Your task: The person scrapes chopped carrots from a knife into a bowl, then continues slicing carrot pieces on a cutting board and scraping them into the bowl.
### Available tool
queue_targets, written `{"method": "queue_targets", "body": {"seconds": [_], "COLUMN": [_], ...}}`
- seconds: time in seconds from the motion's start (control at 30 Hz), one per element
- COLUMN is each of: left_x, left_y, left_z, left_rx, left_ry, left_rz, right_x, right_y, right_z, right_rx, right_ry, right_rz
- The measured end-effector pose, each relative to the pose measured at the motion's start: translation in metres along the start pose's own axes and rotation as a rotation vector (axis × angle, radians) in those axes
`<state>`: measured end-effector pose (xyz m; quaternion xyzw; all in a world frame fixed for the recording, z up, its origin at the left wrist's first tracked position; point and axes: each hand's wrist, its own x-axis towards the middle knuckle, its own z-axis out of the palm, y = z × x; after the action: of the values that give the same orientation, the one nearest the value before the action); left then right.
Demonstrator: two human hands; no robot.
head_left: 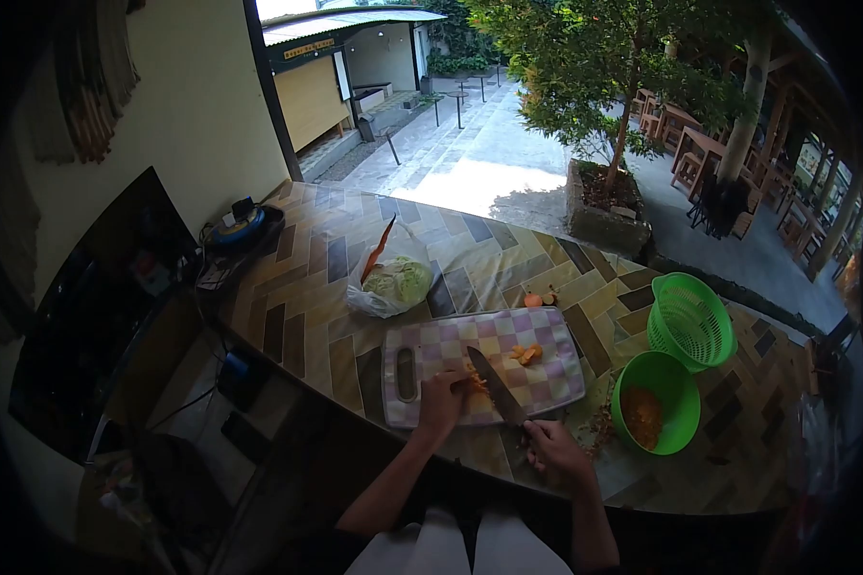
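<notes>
A knife [496,385] lies slantwise over the checkered cutting board [436,333], its tip pointing away from me. My right hand [554,448] is closed around its handle at the board's near edge. My left hand [443,398] rests on the board left of the blade, with bent fingers closed on small orange carrot pieces [478,380]; the fingers partly hide them. Beyond the blade sits a small heap of cut carrot [525,355]. On the right, a green bowl [690,417] contains finely cut orange bits.
A green strainer basket [697,316] stands behind the bowl. Carrot ends [535,300] lie past the board. A plastic bag [379,302] at the back holds a pale green vegetable [403,280] and a whole carrot [379,249]. Peelings [601,431] are scattered left of the bowl.
</notes>
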<state>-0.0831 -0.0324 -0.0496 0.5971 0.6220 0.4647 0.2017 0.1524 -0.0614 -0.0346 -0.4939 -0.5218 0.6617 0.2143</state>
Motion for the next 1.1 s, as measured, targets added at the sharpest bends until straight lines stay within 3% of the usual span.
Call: {"method": "queue_targets", "body": {"seconds": [0.37, 0.5, 0.67, 0.83, 0.93, 1.1], "left_x": [0.015, 0.03, 0.042, 0.028, 0.012, -0.006], "left_y": [0.002, 0.041, 0.109, 0.18, 0.199, 0.187], "left_z": [0.007, 0.013, 0.054, 0.12, 0.14, 0.173], "left_rx": [-0.123, -0.176, -0.293, -0.457, -0.291, -0.108], "left_ry": [-0.044, -0.102, -0.198, -0.316, -0.489, -0.535], "left_rz": [0.034, 0.077, 0.266, 0.405, 0.442, 0.524], "right_x": [-0.006, -0.029, -0.09, -0.156, -0.179, -0.198], "right_y": [-0.001, -0.017, -0.031, -0.031, -0.02, -0.007], "right_z": [0.01, -0.005, -0.036, -0.055, -0.063, -0.067], "right_rx": [0.188, 0.236, 0.177, 0.028, -0.387, -0.315], "right_ry": [-0.025, 0.033, 0.287, 0.713, 0.982, 1.049], "right_rz": [-0.016, -0.066, -0.127, -0.11, -0.124, -0.011]}}
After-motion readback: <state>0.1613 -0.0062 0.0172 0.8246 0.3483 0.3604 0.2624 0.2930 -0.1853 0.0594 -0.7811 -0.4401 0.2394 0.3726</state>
